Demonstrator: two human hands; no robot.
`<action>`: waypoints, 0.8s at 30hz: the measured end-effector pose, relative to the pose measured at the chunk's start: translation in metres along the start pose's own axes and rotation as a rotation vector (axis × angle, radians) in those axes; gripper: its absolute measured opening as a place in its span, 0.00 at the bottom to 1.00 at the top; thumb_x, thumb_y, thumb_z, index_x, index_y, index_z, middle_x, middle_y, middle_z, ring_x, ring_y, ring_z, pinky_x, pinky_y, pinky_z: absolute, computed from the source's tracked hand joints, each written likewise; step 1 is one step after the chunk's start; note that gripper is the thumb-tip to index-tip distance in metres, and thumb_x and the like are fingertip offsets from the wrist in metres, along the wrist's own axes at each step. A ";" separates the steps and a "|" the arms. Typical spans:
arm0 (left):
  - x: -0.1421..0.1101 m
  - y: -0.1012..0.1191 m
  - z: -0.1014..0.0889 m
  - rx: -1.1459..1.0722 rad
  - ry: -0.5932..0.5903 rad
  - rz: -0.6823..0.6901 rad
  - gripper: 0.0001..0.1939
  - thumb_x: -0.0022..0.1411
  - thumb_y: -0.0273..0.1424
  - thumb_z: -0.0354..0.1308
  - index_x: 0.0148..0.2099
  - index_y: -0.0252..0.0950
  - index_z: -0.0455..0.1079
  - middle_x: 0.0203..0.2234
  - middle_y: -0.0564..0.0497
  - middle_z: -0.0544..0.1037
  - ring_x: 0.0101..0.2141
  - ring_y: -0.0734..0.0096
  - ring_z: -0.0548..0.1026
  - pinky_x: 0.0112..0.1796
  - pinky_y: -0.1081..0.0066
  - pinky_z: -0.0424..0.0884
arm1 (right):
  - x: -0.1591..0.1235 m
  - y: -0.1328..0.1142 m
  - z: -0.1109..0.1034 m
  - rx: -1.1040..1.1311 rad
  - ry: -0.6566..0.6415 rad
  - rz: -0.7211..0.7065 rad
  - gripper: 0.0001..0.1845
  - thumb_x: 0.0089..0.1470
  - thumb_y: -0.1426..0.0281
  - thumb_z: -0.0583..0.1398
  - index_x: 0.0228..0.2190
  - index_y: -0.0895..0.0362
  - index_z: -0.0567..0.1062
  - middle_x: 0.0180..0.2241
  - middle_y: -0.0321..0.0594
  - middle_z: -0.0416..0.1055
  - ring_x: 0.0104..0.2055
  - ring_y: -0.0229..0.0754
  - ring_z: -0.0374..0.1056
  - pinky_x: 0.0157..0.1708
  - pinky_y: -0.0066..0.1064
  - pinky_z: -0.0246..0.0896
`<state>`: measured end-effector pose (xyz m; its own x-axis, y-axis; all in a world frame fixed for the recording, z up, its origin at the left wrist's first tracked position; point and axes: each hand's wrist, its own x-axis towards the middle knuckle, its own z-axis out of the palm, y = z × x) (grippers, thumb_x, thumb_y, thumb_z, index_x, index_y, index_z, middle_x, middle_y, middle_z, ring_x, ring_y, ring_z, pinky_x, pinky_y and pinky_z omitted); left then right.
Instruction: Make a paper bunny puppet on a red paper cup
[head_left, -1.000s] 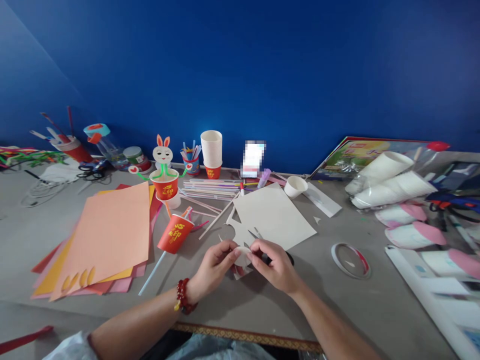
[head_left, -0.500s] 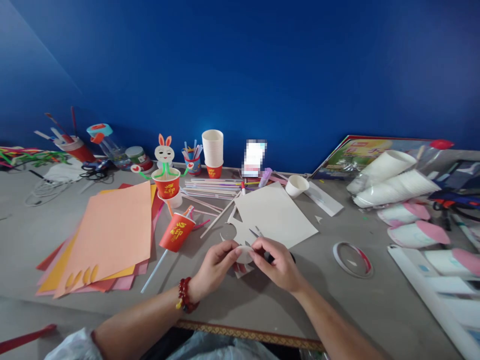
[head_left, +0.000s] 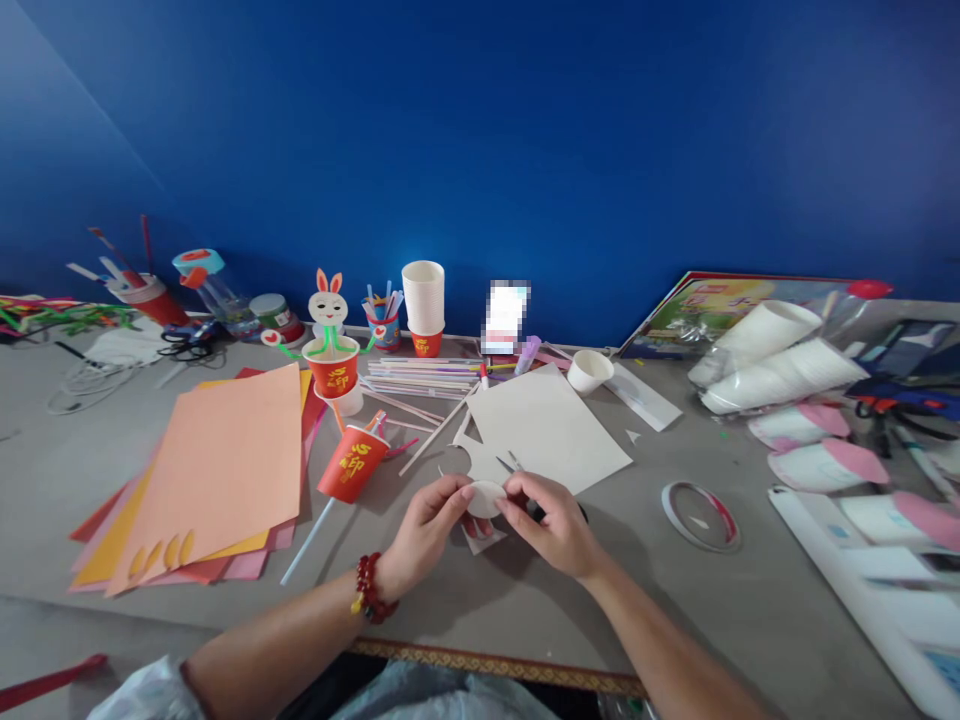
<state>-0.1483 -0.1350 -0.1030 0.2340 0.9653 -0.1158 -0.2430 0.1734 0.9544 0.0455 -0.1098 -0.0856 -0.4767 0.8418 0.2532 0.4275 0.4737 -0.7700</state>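
Observation:
A small white paper disc (head_left: 487, 499) is held up between both hands. My left hand (head_left: 437, 520) pinches its left edge between thumb and fingers. On the opposite edge, my right hand (head_left: 551, 525) grips it the same way. Beneath the disc lies a white paper scrap (head_left: 484, 543) with red shapes on it. Just past my right hand, the blades of scissors (head_left: 512, 462) show; their dark handles are mostly hidden under that hand. A large white sheet (head_left: 551, 425) with a curved cut-out lies beyond.
Left of me, coloured paper sheets (head_left: 232, 450) are piled beside a red paper cup (head_left: 354, 463) on a straw. A rabbit figure (head_left: 328, 308) stands in another cup behind. Straws (head_left: 424, 375) lie at the back. To the right are a tape roll (head_left: 701, 516) and bagged white cups (head_left: 787, 375).
The disc has tilted so that more of its face shows between my fingers. Both hands stay nearly in place, and the camera view has shifted slightly.

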 end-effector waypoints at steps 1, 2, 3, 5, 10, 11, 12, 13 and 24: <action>0.000 0.001 0.000 0.004 -0.010 -0.002 0.20 0.62 0.48 0.58 0.36 0.34 0.72 0.22 0.50 0.79 0.23 0.71 0.74 0.29 0.72 0.70 | 0.000 -0.001 0.000 0.000 0.002 0.000 0.12 0.63 0.66 0.55 0.27 0.54 0.65 0.23 0.32 0.62 0.25 0.36 0.59 0.26 0.27 0.54; 0.000 0.001 0.000 0.008 -0.022 -0.007 0.20 0.62 0.48 0.59 0.36 0.34 0.72 0.23 0.50 0.79 0.23 0.71 0.74 0.29 0.72 0.70 | 0.001 -0.001 0.000 -0.002 0.006 -0.002 0.12 0.63 0.66 0.55 0.26 0.54 0.65 0.23 0.32 0.62 0.25 0.36 0.59 0.26 0.27 0.54; 0.000 0.002 0.000 0.012 -0.035 -0.013 0.20 0.62 0.48 0.59 0.36 0.34 0.72 0.23 0.50 0.78 0.24 0.71 0.74 0.29 0.72 0.70 | 0.001 -0.002 -0.001 -0.006 0.009 -0.006 0.12 0.63 0.66 0.55 0.26 0.54 0.65 0.23 0.32 0.62 0.25 0.36 0.59 0.26 0.27 0.54; 0.000 0.001 0.000 0.012 -0.051 -0.020 0.20 0.61 0.48 0.60 0.35 0.33 0.73 0.22 0.50 0.78 0.24 0.71 0.74 0.29 0.72 0.70 | 0.001 -0.002 -0.001 -0.016 0.010 -0.015 0.13 0.63 0.66 0.55 0.26 0.54 0.65 0.23 0.32 0.62 0.25 0.36 0.59 0.26 0.27 0.55; 0.000 -0.003 0.000 0.010 -0.050 -0.007 0.19 0.60 0.47 0.62 0.34 0.34 0.71 0.22 0.52 0.76 0.23 0.73 0.73 0.28 0.73 0.69 | 0.001 -0.001 0.001 -0.028 0.002 -0.021 0.13 0.63 0.65 0.55 0.27 0.54 0.65 0.23 0.32 0.62 0.26 0.36 0.59 0.27 0.26 0.55; 0.001 -0.004 0.000 0.012 -0.046 -0.008 0.19 0.60 0.47 0.62 0.34 0.34 0.71 0.22 0.52 0.76 0.23 0.73 0.73 0.28 0.73 0.69 | 0.001 -0.001 0.001 -0.027 -0.001 -0.020 0.12 0.63 0.65 0.55 0.27 0.54 0.65 0.23 0.32 0.62 0.26 0.36 0.59 0.28 0.26 0.56; 0.001 -0.005 0.000 0.011 -0.044 -0.011 0.19 0.60 0.47 0.62 0.34 0.34 0.70 0.22 0.52 0.76 0.23 0.73 0.73 0.27 0.73 0.69 | 0.001 0.000 0.001 -0.026 -0.002 -0.020 0.12 0.63 0.65 0.55 0.27 0.54 0.65 0.23 0.32 0.62 0.26 0.36 0.59 0.28 0.26 0.56; 0.001 -0.005 0.000 0.005 -0.040 -0.013 0.19 0.59 0.47 0.63 0.34 0.34 0.69 0.22 0.52 0.76 0.23 0.73 0.73 0.27 0.73 0.69 | 0.001 0.000 0.001 -0.026 -0.002 -0.021 0.12 0.63 0.65 0.55 0.27 0.54 0.65 0.23 0.32 0.63 0.26 0.37 0.59 0.28 0.27 0.56; 0.000 -0.011 0.002 -0.010 -0.052 -0.002 0.17 0.61 0.43 0.62 0.36 0.35 0.65 0.23 0.54 0.74 0.24 0.75 0.72 0.28 0.74 0.68 | -0.001 0.002 0.001 -0.023 0.013 -0.008 0.13 0.64 0.65 0.54 0.27 0.54 0.65 0.24 0.33 0.63 0.27 0.37 0.60 0.29 0.27 0.57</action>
<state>-0.1437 -0.1371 -0.1134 0.2836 0.9533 -0.1034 -0.2514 0.1779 0.9514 0.0458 -0.1101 -0.0882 -0.4705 0.8411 0.2668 0.4411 0.4861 -0.7544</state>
